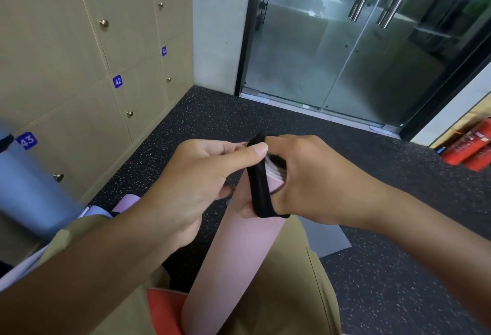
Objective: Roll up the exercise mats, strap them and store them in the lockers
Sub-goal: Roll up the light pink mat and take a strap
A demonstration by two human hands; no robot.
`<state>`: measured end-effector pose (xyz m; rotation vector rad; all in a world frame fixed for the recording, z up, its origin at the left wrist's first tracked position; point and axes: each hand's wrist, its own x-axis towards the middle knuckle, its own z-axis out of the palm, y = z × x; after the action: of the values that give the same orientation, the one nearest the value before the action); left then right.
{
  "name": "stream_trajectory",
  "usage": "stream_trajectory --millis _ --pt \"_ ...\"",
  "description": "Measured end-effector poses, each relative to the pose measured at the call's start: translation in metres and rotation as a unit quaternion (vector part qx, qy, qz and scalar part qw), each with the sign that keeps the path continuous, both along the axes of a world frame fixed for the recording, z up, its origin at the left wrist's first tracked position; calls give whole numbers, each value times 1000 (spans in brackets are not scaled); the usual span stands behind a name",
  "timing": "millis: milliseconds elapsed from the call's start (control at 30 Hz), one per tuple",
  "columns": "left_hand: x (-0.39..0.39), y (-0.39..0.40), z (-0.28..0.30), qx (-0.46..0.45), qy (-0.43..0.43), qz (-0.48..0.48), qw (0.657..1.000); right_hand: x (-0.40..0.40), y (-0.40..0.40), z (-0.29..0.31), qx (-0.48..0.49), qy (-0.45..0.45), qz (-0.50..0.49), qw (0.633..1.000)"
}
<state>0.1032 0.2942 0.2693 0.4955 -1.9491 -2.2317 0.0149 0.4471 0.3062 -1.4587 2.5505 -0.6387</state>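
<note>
Foam like this pink mat (233, 249) is light and springy, so you can expect the roll to loosen unless it is squeezed near the end being strapped. It lies rolled along your lap, far end up between your hands. Your left hand (191, 183) pinches the black strap (259, 183) with thumb and fingertips; your right hand (305, 177) has fingers hooked inside the loop, stretching it over the mat's end. Lockers (79, 68) stand closed to your left.
</note>
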Motion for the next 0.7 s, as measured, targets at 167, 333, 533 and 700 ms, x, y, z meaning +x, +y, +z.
stream_trajectory --millis 167,333,533,700 --pt "-3 -11 -9 55 -6 -35 998 -3 -1 -5 -30 -9 7 999" --pt "-1 -19 -36 167 -32 -34 985 -7 6 -23 -118 -131 -31 984" --pt "13 -19 -75 126 -53 -68 988 -7 15 -45 -208 -193 -82 955" --pt "13 -20 -84 49 -33 -40 997 3 11 -76 -312 -257 -105 909"
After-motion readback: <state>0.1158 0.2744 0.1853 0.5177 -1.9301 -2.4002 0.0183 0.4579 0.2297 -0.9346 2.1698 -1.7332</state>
